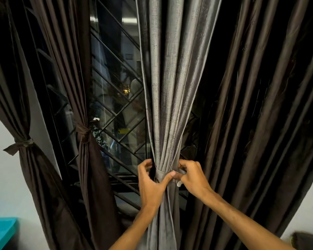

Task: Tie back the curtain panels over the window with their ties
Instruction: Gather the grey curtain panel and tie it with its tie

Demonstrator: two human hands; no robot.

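Note:
A grey curtain panel hangs in the middle, gathered into a bunch at waist height. A grey tie wraps around the bunch. My left hand curls around the gathered fabric from the left, its thumb pressing on the tie. My right hand pinches the tie's end on the right side of the bunch. Two dark brown panels on the left are each cinched with a knotted brown tie. A wide dark brown panel on the right hangs loose.
Behind the curtains is a dark window with a black diagonal metal grille. White wall shows at far left and lower right. A teal object sits at the bottom left corner, and a dark object at the bottom right.

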